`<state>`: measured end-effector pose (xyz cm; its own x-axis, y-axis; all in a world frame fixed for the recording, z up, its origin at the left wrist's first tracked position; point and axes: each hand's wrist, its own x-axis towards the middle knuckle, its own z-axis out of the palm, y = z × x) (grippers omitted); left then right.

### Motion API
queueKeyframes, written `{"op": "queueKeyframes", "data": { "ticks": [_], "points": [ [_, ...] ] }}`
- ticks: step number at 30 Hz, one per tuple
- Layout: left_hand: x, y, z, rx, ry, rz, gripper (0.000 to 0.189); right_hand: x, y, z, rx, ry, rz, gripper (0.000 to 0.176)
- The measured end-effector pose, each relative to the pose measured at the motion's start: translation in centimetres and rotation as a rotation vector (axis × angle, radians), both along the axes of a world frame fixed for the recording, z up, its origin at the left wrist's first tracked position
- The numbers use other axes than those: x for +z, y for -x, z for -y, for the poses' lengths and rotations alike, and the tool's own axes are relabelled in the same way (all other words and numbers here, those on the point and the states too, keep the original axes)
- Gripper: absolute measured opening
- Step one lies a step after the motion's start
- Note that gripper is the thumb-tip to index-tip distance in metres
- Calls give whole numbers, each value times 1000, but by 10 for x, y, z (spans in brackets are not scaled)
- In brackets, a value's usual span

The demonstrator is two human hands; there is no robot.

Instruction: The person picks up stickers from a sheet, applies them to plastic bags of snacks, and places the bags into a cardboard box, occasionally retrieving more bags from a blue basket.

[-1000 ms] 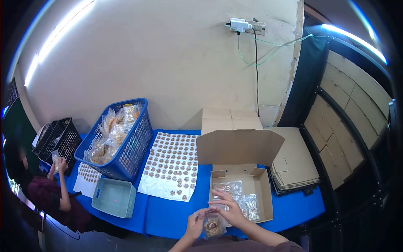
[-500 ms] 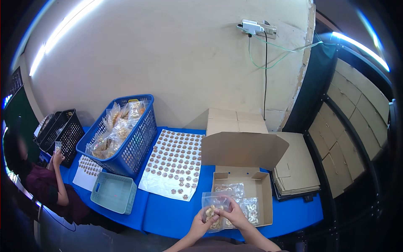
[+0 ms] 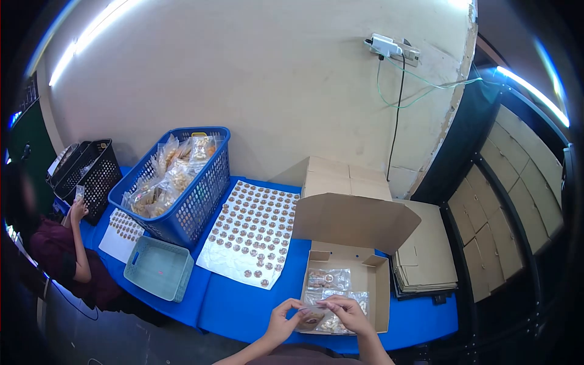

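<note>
Pinched between thumb and fingers of the left hand [image 3: 282, 320] and of the right hand [image 3: 348, 313]: one clear pouch [image 3: 312, 319]. Located between the two hands; tilted and foreshortened, with upper edge at the fingertips and direction of the long axis not determinable. Beneath and just beyond the right hand: one open carton [image 3: 381, 295], containing at least two filled bags [image 3: 329, 278], exact count hidden by the fingers. Raised farther beyond: one lid flap [image 3: 356, 218]. Ahead-left of the left hand: one large sticker sheet [image 3: 248, 228]. Farther left: one green tray [image 3: 157, 274], one blue basket [image 3: 198, 210], one small sticker sheet [image 3: 120, 233]. Ahead-right of the right hand: one cardboard stack [image 3: 426, 246].
</note>
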<state>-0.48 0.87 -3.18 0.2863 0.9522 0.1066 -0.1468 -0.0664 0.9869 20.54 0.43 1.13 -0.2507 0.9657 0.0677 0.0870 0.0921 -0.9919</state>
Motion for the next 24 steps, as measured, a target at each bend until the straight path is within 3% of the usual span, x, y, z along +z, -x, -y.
{"op": "queueKeyframes", "data": {
  "ticks": [4, 6, 7, 9, 12, 14, 15, 17, 20, 21, 24],
  "points": [
    [3, 6, 0, 22, 24, -45, 12, 0, 7, 0, 60, 31, 19, 24],
    [1, 5, 0, 72, -5, -34, 14, 4, 15, -2, -135, -143, 95, 25],
    [2, 2, -1, 127, -42, -20, 18, 3, 16, -4, -134, -136, 105, 25],
    [8, 1, -2, 152, -6, 38, 23, -3, 18, -11, -394, -175, 169, 26],
    [5, 13, -2, 76, 56, -7, 39, -10, 19, -12, -359, -45, 8, 28],
    [14, 13, -1, -32, -96, -164, 50, -13, 24, -9, -247, -33, 48, 34],
    [16, 11, 1, -75, -87, -164, 66, -6, 31, -6, -132, -91, 87, 37],
    [18, 4, 7, -56, -127, -153, 71, 0, 42, -5, 6, -219, 97, 42],
    [22, 8, 11, -63, -157, -140, 83, 0, 40, -11, -40, -321, 180, 43],
    [22, 11, 9, -110, -162, -148, 83, 3, 43, -13, -100, -216, 97, 53],
    [25, 13, 7, -189, -198, -219, 81, 2, 45, -19, -250, -210, 121, 69]
  ]
}}
